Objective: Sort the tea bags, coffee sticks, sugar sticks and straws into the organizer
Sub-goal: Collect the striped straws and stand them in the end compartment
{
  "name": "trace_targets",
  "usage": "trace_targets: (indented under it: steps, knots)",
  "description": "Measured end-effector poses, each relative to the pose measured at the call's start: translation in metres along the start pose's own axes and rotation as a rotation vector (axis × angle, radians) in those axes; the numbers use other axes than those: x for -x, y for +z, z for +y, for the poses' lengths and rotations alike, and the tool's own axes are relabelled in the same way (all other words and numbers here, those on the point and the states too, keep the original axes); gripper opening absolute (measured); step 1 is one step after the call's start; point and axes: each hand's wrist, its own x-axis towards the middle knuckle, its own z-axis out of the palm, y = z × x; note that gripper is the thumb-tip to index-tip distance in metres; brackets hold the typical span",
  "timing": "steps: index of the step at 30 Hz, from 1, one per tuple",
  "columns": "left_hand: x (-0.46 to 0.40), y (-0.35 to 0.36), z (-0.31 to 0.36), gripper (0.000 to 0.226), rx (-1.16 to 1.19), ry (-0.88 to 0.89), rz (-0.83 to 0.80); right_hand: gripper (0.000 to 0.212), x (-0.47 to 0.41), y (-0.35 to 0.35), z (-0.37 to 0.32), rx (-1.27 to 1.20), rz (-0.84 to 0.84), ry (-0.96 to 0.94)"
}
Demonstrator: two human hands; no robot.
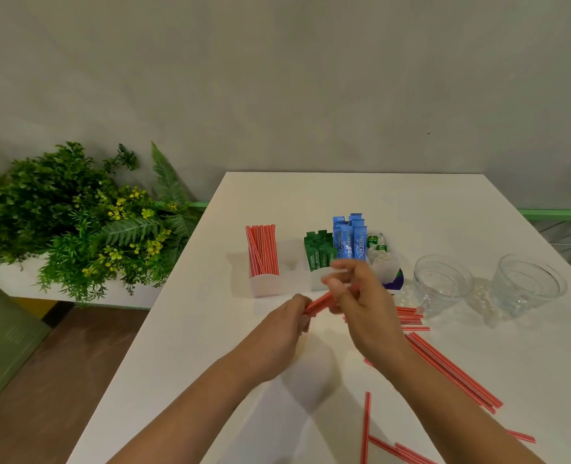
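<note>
Room: grey wall (277, 78) behind a white table (428, 209); plants (76, 216) far left, wood floor (59, 370) below them.
Organizer: translucent organizer (265, 285) stands mid-table, its compartments in a row from left to right.
Straws in place: a bunch of red straws (263, 249) stands upright in the left compartment.
Sugar: green sugar sticks (317, 252) stand in a compartment further right; an empty-looking slot lies between them and the straws.
Coffee: blue coffee sticks (349, 239) stand just right of the sugar.
Tea: tea bags (377, 247) sit at the right end, partly hidden by a hand.
Left hand: left hand (289, 321) grips one end of a small held bundle (319, 304) of straws, fingers curled round it.
Right hand: right hand (361, 296) pinches the bundle's other end; motion blur hides the fingertips.
Loose straws: many loose straws (455, 371) lie scattered on the near right of the table, well apart from the organizer.
Other: two glass cups (443, 284) stand at the right.
Progress: sugar, coffee and tea look sorted; straws are partly done, with the held bundle and the scattered ones left.
</note>
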Motion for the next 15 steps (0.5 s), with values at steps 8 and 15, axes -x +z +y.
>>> trace_targets:
  steps: [8,15]
  knots:
    - [-0.009,0.011,0.020,0.018,0.329,0.189,0.387,0.032,-0.017,0.010,-0.053,0.268,-0.041,-0.345]
    - [-0.009,0.031,-0.004,0.022,0.185,0.114,0.445,0.038,-0.012,0.016,-0.038,0.433,-0.173,-0.297]
